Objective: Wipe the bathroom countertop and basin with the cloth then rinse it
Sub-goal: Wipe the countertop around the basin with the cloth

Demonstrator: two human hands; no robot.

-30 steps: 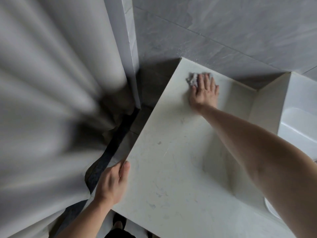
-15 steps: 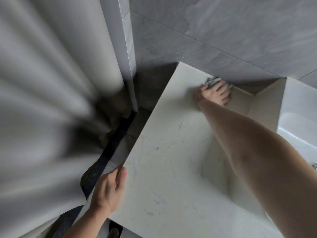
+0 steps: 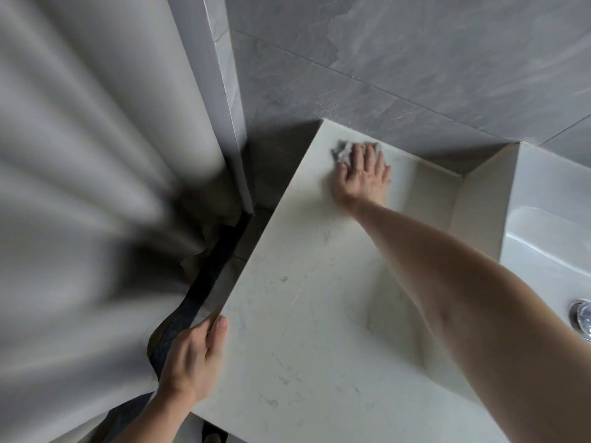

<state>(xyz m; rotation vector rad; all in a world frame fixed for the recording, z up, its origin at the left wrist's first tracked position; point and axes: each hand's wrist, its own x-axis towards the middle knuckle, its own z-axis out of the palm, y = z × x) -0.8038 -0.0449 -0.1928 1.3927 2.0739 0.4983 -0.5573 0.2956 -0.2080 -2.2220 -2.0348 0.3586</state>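
Reaching across the pale stone worktop (image 3: 319, 314), the right hand (image 3: 363, 175) lies flat with fingers spread, pressing a crumpled grey cloth (image 3: 343, 152) onto the far left corner, just beside the grey tiled wall (image 3: 415, 59); the cloth peeks out past the fingertips; the left hand (image 3: 192, 356) curls over the worktop's near left edge, thumb on top, gripping it; the white basin (image 3: 550, 238) sits at the right, well apart from the cloth; a pale curtain (image 3: 80, 187) hangs at the left.
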